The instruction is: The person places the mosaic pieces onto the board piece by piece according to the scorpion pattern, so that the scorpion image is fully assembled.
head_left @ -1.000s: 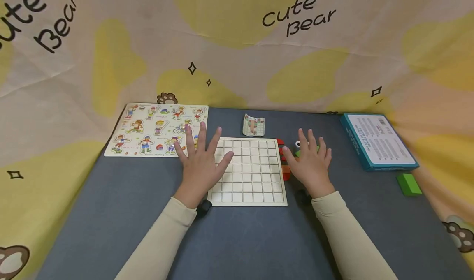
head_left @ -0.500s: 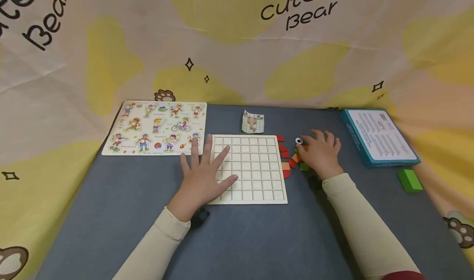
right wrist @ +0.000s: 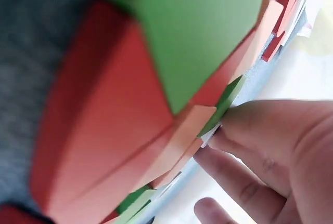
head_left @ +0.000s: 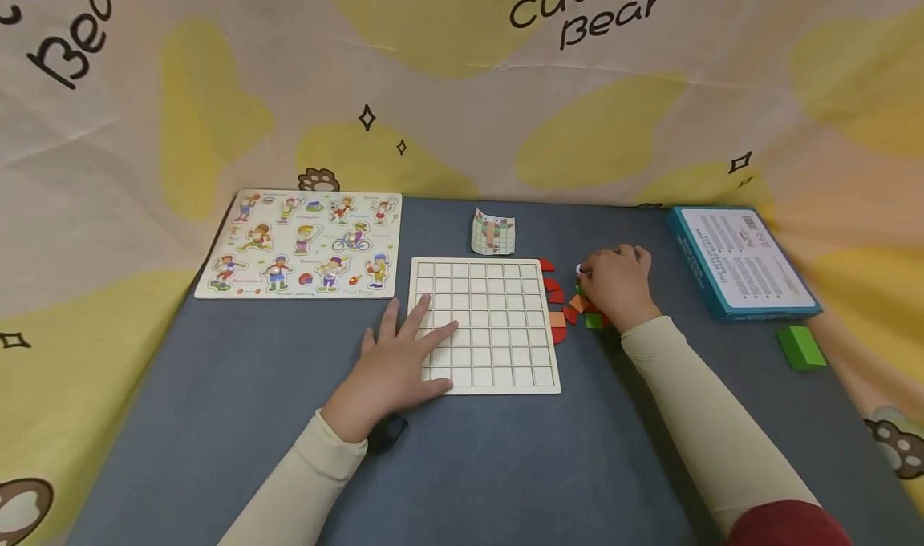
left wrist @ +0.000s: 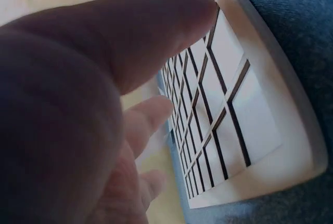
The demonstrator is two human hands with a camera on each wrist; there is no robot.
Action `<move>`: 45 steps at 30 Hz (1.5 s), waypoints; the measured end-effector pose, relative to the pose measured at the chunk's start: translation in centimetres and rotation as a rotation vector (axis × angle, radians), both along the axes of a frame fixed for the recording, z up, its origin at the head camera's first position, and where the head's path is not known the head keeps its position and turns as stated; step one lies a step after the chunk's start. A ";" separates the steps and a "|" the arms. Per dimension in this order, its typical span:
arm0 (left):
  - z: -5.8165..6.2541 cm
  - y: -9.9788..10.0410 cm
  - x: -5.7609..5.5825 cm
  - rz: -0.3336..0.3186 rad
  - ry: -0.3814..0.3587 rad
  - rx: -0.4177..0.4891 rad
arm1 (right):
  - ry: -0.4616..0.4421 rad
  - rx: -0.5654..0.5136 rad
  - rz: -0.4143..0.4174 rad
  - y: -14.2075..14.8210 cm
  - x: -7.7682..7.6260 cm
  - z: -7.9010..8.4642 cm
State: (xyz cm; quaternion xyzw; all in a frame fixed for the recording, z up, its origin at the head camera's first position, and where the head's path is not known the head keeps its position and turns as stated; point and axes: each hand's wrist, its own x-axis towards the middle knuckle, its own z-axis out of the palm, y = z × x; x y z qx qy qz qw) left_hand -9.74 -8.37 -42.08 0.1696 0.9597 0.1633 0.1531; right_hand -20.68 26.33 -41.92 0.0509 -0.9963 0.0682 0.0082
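Note:
A white board with a square grid (head_left: 505, 329) lies flat on the table. My left hand (head_left: 382, 374) has its fingers spread over the board's left side, thumb along its near edge; in the left wrist view the thumb lies over the board's frame (left wrist: 291, 146). My right hand (head_left: 617, 285) is at a small pile of coloured pieces right of the board, pinching a white round eye piece (head_left: 580, 269) between thumb and fingertips. Around it lie an orange piece (head_left: 578, 303) and a green piece (head_left: 593, 321). The hand hides part of the pile.
Red rounded pieces (head_left: 553, 287) and an orange square (head_left: 557, 319) line the board's right edge. A small patterned card (head_left: 494, 233) stands behind it. A picture puzzle (head_left: 299, 245) lies back left; a teal box (head_left: 747, 261) and green block (head_left: 801, 348) are at right.
My left hand has come down and back toward the board's near left corner. The right hand has moved right to the pile, and its spread fingers have closed on the eye piece.

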 end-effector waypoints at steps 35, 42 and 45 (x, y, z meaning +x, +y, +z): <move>0.1 -0.1 -0.8 -0.012 -0.111 -0.007 | 0.119 0.006 0.484 -9.6 -2.6 0.1; 0.1 0.0 -0.7 -0.009 -0.139 0.000 | 0.090 0.063 0.494 -10.1 -2.4 0.1; 0.1 -0.1 -0.7 -0.009 -0.144 0.008 | 0.039 0.037 0.483 -10.0 -1.8 0.5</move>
